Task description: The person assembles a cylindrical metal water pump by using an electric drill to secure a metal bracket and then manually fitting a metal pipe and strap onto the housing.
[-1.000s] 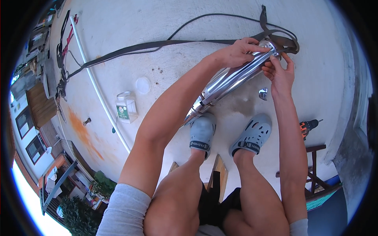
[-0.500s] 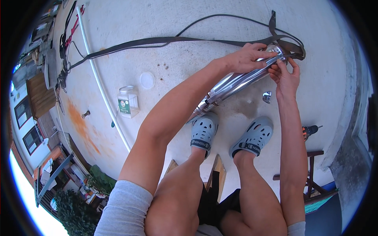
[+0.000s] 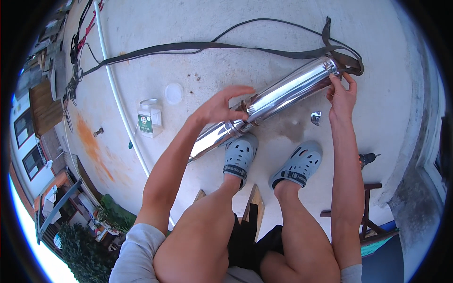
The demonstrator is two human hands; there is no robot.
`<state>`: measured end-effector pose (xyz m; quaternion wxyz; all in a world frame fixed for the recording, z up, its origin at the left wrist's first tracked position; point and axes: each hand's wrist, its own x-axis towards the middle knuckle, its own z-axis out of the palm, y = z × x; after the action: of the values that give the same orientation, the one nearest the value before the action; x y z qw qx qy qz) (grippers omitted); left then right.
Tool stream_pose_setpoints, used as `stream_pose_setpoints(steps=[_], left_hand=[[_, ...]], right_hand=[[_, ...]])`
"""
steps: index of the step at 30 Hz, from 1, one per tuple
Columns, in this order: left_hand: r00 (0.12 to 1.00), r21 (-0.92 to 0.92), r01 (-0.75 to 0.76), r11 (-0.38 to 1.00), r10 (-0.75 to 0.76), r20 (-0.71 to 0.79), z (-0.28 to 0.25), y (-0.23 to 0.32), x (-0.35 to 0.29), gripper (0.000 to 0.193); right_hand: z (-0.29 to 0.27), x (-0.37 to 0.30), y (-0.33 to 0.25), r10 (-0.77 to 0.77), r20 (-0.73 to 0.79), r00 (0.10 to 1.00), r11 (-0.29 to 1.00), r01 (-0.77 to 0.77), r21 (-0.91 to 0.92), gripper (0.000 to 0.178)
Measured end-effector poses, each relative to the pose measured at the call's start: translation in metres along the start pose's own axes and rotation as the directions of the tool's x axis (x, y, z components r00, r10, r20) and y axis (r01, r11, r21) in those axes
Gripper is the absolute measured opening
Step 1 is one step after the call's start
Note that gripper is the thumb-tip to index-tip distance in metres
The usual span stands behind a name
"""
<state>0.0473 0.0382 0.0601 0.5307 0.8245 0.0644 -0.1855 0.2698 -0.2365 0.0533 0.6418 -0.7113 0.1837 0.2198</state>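
Note:
A long, polished steel cylinder, which looks like a submersible pump [image 3: 292, 89], lies slantwise on the concrete. Its near left end passes by my left shoe, and a dark joint with a threaded-looking section shows at its middle. My left hand [image 3: 219, 107] hovers over that joint, thumb and fingers spread on either side of it, holding nothing. At the far right end, my right hand [image 3: 341, 92] has its thumb and forefinger at the rim, the other fingers curled. A flat black strap or hose [image 3: 349, 60] bunches up just beyond that end.
A small chrome piece [image 3: 315, 118] and a drill [image 3: 369, 158] are on the right. At left are a clear jar [image 3: 150, 120], a round white lid [image 3: 174, 93] and a long white pipe [image 3: 114, 89]. A thin black cable [image 3: 264, 19] loops behind; a dark wooden stool [image 3: 370, 214] stands lower right.
My left hand has moved from the pump's far right end down to its middle joint and opened, uncovering the upper body. My right hand stays at the far end.

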Motion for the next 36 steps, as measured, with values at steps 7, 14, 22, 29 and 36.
stream_pose_setpoints(steps=[7, 14, 22, 29, 36], left_hand=[[0.944, -0.398, 0.100, 0.912, -0.213, -0.251, 0.054, 0.001, -0.042, 0.078], [0.925, -0.341, 0.148, 0.929, -0.251, -0.284, 0.054, 0.000, -0.040, 0.069], [0.932, -0.226, 0.219, 0.949, -0.272, -0.240, 0.055, -0.010, -0.038, 0.078], [0.922, -0.152, 0.210, 0.966, -0.247, -0.298, 0.054, -0.001, -0.035, 0.076], [0.917, -0.121, 0.260, 0.958, -0.284, -0.279, 0.053, 0.001, -0.033, 0.080]], right_hand=[[-0.008, 0.017, 0.014, -0.109, -0.048, 0.993, 0.984, 0.101, -0.147, 0.054], [-0.002, 0.015, 0.013, -0.150, -0.002, 0.989, 0.989, 0.150, -0.002, 0.051], [-0.004, 0.015, 0.011, -0.079, 0.050, 0.996, 0.995, 0.076, 0.067, 0.049], [-0.004, 0.016, 0.009, -0.077, -0.002, 0.997, 0.995, 0.076, 0.067, 0.047], [-0.002, 0.015, 0.007, -0.071, -0.012, 0.997, 0.995, 0.071, 0.067, 0.044]])
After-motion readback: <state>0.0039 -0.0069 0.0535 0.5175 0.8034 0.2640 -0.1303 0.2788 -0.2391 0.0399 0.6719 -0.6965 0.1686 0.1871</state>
